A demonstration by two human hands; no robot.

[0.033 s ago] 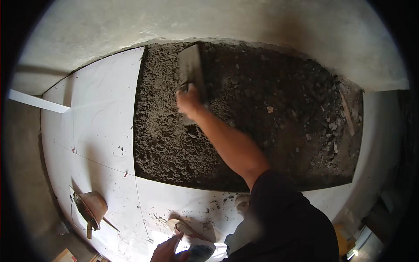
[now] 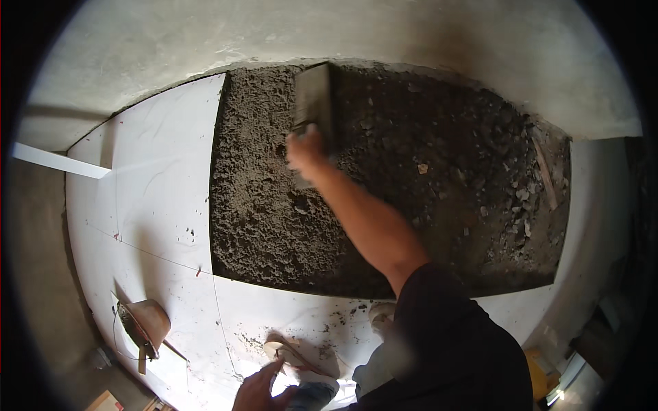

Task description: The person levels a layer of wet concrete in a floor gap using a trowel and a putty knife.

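Note:
My right hand [image 2: 306, 149] is closed round the handle of a long, flat plastering trowel [image 2: 314, 92]. Its blade lies at the right-hand edge of a bed of rough grey mortar [image 2: 250, 171], its far end close to the wall. Part of the blade is hidden under my hand. Low in the picture, my left hand [image 2: 259, 390] hovers by my knee, its fingers apart with nothing seen in them. Dark, rubble-strewn ground [image 2: 439, 198] lies to the right of the mortar.
White floor tiles [image 2: 161, 185] border the mortar on the left and near side, with mortar crumbs scattered on them. A bucket [image 2: 149, 322] stands at lower left. A white strip [image 2: 62, 161] juts in at far left. A plaster wall [image 2: 329, 31] bounds the far side; a wood piece [image 2: 545, 175] lies at right.
My right hand and the trowel have shifted slightly to the right over the mortar's edge. My left hand has moved a little to the left.

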